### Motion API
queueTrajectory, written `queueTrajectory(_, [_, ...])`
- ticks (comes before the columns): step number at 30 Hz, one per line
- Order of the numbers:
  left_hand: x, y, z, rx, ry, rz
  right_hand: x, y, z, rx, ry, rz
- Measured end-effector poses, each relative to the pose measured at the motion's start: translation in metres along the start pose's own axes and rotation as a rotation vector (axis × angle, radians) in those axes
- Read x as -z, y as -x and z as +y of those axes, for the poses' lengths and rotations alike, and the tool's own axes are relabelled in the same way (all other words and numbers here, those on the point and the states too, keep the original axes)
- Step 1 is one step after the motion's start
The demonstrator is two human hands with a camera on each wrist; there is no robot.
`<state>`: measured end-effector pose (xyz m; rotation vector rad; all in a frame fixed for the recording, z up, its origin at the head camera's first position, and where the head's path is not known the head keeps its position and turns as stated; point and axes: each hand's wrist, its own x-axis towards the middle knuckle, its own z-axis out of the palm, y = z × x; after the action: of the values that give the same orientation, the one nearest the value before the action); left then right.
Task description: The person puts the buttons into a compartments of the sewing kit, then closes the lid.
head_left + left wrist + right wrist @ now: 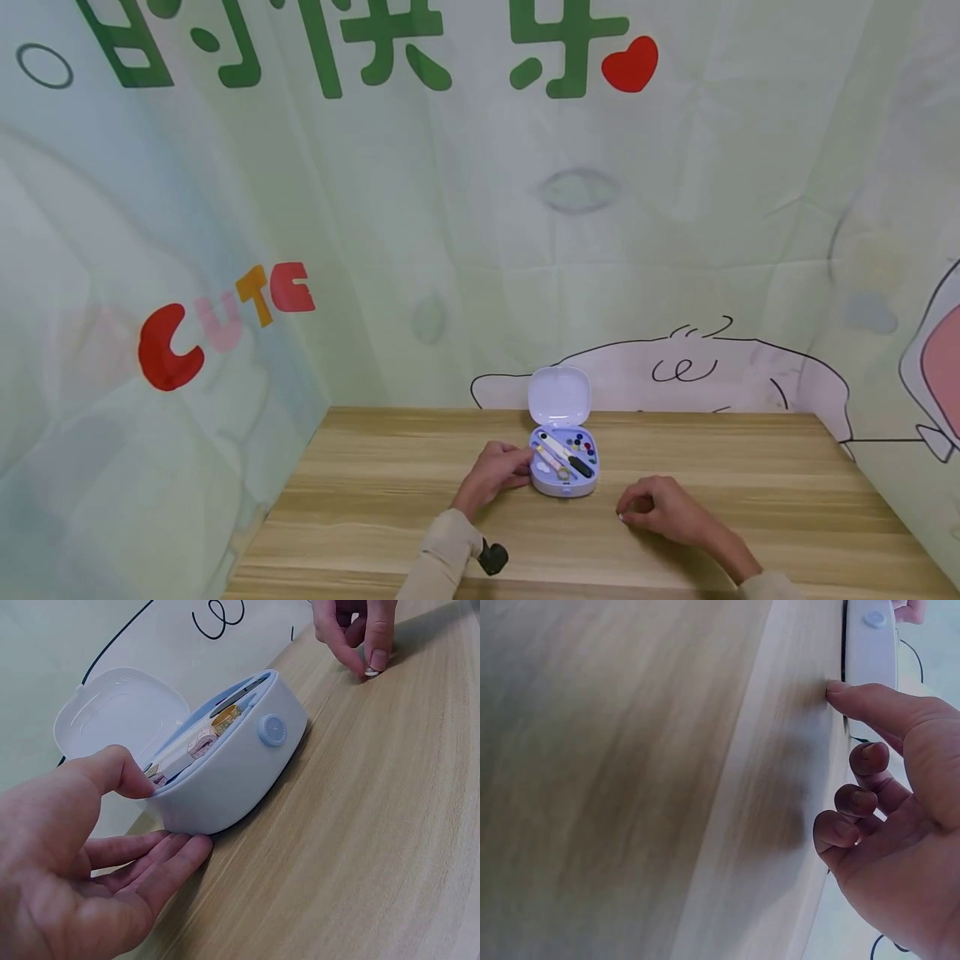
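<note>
An open sewing box (pixel 566 492) stands on the table, its white lid (pixel 559 396) tilted back. My left hand (pixel 495 475) holds the box's left side; in the left wrist view the thumb (pixel 131 776) is at the rim and the fingertips lie low against the wall. Inside are a black-handled tool (pixel 580 467), a gold thimble-like ring (pixel 226 718) and several small coloured pieces (pixel 585 446). Right of the box, my right hand (pixel 667 508) pinches a tiny white, button-like piece (pixel 371 672) between thumb and forefinger, close to the tabletop. Its exact kind is too small to tell.
The wooden table (pixel 360 483) runs back to a printed cloth backdrop (pixel 450 208) just behind the lid. A dark object (pixel 492 558) is at the left sleeve's cuff. The box has a round front clasp (pixel 272 730).
</note>
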<state>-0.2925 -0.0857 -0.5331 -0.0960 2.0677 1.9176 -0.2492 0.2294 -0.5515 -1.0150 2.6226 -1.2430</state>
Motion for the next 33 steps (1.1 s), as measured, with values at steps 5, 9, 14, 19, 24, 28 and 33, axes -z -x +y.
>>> queueTrajectory(5, [0.0, 0.001, 0.001, -0.001, -0.005, -0.002, 0.0, -0.001, -0.002, -0.008, 0.004, 0.002])
queueTrajectory(9, [-0.001, 0.001, 0.001, 0.009, -0.015, 0.002, 0.001, -0.002, -0.002, 0.001, -0.018, 0.002])
queueTrajectory(14, [0.0, 0.001, 0.001, 0.011, -0.02, 0.003, 0.002, -0.005, -0.001, -0.003, -0.046, 0.002])
queueTrajectory(19, [0.0, 0.002, 0.001, 0.003, -0.014, 0.006, 0.009, -0.013, -0.007, -0.052, -0.006, 0.018])
queueTrajectory(24, [0.0, 0.002, 0.002, 0.012, -0.009, 0.005, 0.017, -0.024, -0.011, -0.105, 0.003, 0.039])
queueTrajectory(28, [0.0, 0.002, 0.002, 0.013, -0.003, 0.0, 0.021, -0.033, -0.014, -0.16, -0.01, 0.06])
queueTrajectory(33, [0.0, 0.002, 0.001, 0.004, 0.004, -0.004, 0.025, -0.044, -0.017, -0.225, -0.037, 0.105])
